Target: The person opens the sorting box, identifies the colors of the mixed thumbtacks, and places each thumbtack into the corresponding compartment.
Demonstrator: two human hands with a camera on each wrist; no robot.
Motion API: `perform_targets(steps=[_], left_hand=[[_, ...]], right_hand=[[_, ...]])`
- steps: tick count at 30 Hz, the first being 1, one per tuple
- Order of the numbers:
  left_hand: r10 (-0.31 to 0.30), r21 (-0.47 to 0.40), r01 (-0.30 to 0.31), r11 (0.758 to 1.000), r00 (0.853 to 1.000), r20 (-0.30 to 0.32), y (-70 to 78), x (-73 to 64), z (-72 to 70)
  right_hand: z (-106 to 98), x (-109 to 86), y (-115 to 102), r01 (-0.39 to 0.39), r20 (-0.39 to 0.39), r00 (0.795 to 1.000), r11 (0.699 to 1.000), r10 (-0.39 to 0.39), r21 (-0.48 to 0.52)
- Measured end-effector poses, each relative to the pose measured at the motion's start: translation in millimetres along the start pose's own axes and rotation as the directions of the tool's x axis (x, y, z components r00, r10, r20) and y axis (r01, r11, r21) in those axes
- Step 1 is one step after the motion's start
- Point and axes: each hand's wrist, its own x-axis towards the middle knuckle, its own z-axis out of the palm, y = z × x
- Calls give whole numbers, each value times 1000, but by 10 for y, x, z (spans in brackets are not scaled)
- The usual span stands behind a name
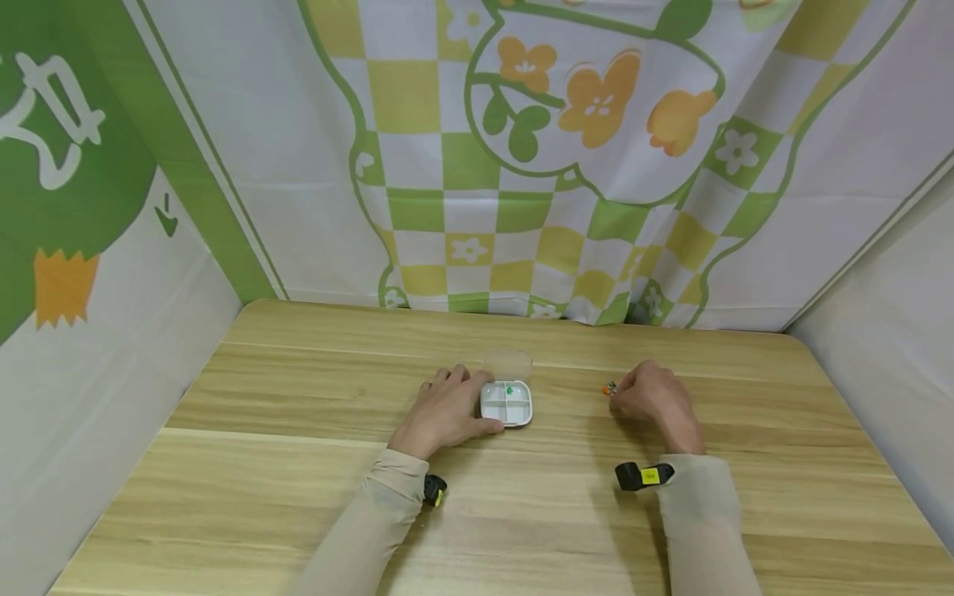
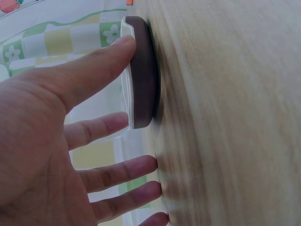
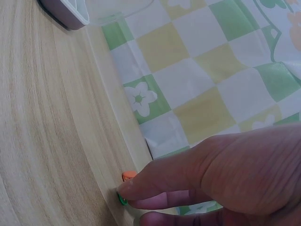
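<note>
A white four-compartment pill box (image 1: 506,411) with a dark base lies open on the table, its clear lid (image 1: 507,362) tipped back behind it. In a back compartment sits a small green piece (image 1: 510,390). My left hand (image 1: 445,411) grips the box at its left side, thumb on the front rim and index finger at the back; the other fingers are spread on the table. Farther right, my right hand (image 1: 656,399) pinches at some small coloured pieces (image 1: 609,388). In the right wrist view, an orange piece (image 3: 129,174) and a green piece (image 3: 123,198) show at its thumb tip.
The wood-grain table (image 1: 522,530) runs back to a checked green, yellow and white curtain (image 1: 477,215). Fabric walls close in the left and right sides. A black camera (image 1: 643,476) is strapped to the right wrist, another (image 1: 436,490) to the left.
</note>
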Motion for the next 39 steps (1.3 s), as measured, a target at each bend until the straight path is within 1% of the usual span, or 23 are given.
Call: perform_targets(steps=[8, 15, 26, 31, 39], left_hand=[[-3, 2, 3, 1000, 1000, 2, -5, 0, 5], [5, 11, -5, 1000, 1000, -1, 1, 2, -3], [-4, -7, 4, 1000, 1000, 0, -2, -1, 3], [-2, -7, 2, 1000, 1000, -5, -3, -3, 3], [-1, -4, 1, 1000, 1000, -2, 2, -6, 0]], right_hand=[[-13, 1, -8, -6, 6, 1000, 1000, 6, 5], [-20, 0, -14, 8, 0, 1000, 1000, -8, 6], [-26, -13, -38, 10, -13, 1000, 1000, -10, 23], [-34, -8, -57, 18, -24, 1000, 1000, -17, 24], [-23, -7, -72, 52, -68, 996, 998, -50, 28]])
